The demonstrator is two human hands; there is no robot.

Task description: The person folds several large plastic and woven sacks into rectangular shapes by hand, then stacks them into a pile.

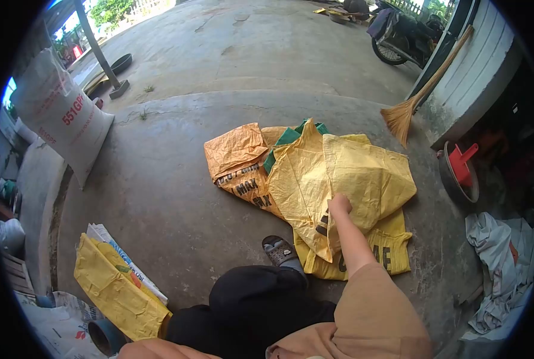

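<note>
My right hand [340, 205] is closed on a pale yellow woven sack [371, 170], gripping it at a fold near the middle. That sack lies loosely over a brighter yellow sack [391, 239] with dark printed letters. Touching its left side is an orange sack [237, 149] with black lettering, and green sack material [287, 137] shows between them. Of my left arm only a bit of bare skin appears at the bottom edge; my left hand is out of sight. Beside my leg on the left lie folded yellow and white sacks [114, 284].
A full white sack [66, 113] stands at the left. On the right, a straw broom [422, 96] leans on the wall above a basin [452, 179] holding a red dustpan [463, 166]. Crumpled grey sheeting [497, 257] lies lower right. A motorbike [401, 39] stands farther off.
</note>
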